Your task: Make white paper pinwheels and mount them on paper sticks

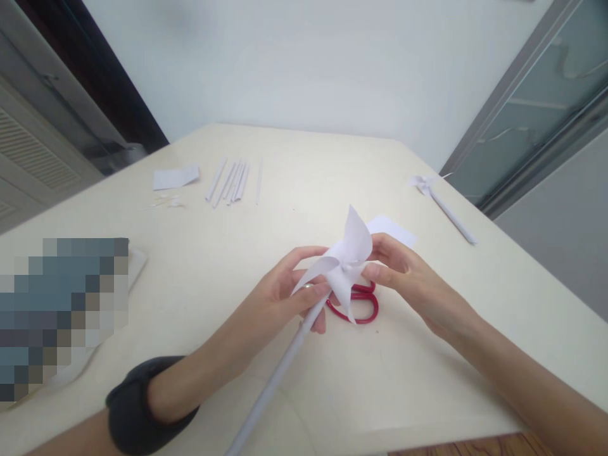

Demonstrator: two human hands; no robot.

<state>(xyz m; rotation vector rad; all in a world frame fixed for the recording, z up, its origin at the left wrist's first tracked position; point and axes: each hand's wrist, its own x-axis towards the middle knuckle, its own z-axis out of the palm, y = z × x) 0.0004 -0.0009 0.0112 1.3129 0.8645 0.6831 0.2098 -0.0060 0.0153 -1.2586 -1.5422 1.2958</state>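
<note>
Now both hands grasp a pinwheel [344, 253] mid-table: the left hand [289, 288] pinches its stick [280, 373], the right hand [408, 272] its vanes, above scissors [363, 307].

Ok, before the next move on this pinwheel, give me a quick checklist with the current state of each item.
1. Left hand grips the paper stick just under the pinwheel head: ok.
2. Right hand has fingertips at the hub of the paper pinwheel: ok.
3. Hub fastened to the stick: cannot tell, fingers hide the joint.
4. Red scissors lie directly under the hands, close to the blades' swing: not ok.
5. Spare rolled paper sticks lie on the table at the far left: ok.
6. Finished pinwheel lies apart at the far right: ok.
</note>
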